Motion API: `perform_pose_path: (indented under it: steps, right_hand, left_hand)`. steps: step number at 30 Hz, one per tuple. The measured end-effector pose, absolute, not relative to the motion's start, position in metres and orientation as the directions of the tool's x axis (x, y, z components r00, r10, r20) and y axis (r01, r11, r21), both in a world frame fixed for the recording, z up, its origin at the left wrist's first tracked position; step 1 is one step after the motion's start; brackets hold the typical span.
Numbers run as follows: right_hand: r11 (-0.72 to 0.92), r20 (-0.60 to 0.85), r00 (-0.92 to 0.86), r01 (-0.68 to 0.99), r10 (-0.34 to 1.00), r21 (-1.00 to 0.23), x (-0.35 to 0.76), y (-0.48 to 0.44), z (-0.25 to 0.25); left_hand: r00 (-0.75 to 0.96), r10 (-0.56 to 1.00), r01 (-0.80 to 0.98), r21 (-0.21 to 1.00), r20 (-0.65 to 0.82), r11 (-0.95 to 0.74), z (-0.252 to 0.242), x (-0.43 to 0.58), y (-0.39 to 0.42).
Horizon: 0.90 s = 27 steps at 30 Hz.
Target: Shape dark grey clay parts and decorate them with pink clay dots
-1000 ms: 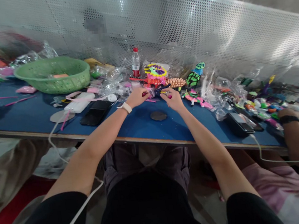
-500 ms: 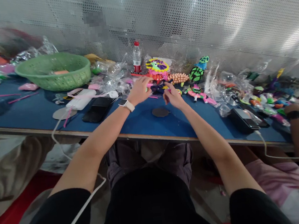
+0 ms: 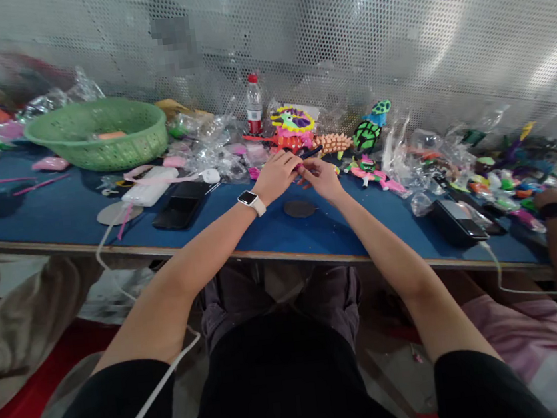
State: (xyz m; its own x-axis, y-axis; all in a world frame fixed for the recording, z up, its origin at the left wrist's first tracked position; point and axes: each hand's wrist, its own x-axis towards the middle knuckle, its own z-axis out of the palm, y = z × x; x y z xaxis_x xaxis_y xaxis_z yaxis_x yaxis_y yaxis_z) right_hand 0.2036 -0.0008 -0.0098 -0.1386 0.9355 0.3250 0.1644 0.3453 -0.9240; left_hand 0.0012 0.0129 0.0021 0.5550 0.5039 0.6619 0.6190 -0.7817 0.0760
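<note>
My left hand (image 3: 278, 174), with a pale-banded watch (image 3: 251, 202) on its wrist, is curled over the table's middle. Facing it, my right hand (image 3: 321, 177) has its thumb and fingers pinched together. The fingertips of both meet around a tiny reddish-pink bit (image 3: 300, 167), mostly covered by them. Just behind the fingers shows a dark blue piece (image 3: 312, 152). Past that stand a yellow-and-purple frilled figure (image 3: 293, 119) with red parts and an orange spiky piece (image 3: 334, 143). A flat grey disc (image 3: 299, 208) lies below my hands.
Left are a green basket (image 3: 116, 154), a white power bank (image 3: 151, 186) with a cable, and a black phone (image 3: 181, 205). A red-capped bottle (image 3: 253, 108) stands behind. Right are a green-black turtle figure (image 3: 367, 135), a pink figure (image 3: 373, 177) and a black box (image 3: 454, 222). Co-workers' arms flank me.
My hands have come together and slightly nearer me. The right index finger, stretched out before, is now bent into a pinch against the small reddish bit beside the left fingertips.
</note>
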Motion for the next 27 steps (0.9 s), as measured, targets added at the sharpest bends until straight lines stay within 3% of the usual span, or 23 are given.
perform_pose_path:
  steps: [8, 16, 27]
  right_hand:
    - [0.376, 0.36, -0.128, 0.136, 0.924, -0.916, 0.207, -0.008, 0.002]
    - [0.341, 0.331, -0.094, 0.122, 0.939, -0.932, 0.209, -0.009, 0.003]
    - [0.379, 0.356, -0.139, 0.217, 0.924, -0.899, 0.214, -0.006, 0.005]
  left_hand:
    - [0.6, 0.516, 0.621, 0.051, 0.611, -0.782, -0.001, -0.002, 0.017]
    - [0.644, 0.514, 0.672, -0.099, 0.567, -0.734, 0.006, 0.002, 0.009]
    - [0.686, 0.483, 0.661, -0.19, 0.544, -0.726, 0.003, 0.003, 0.009]
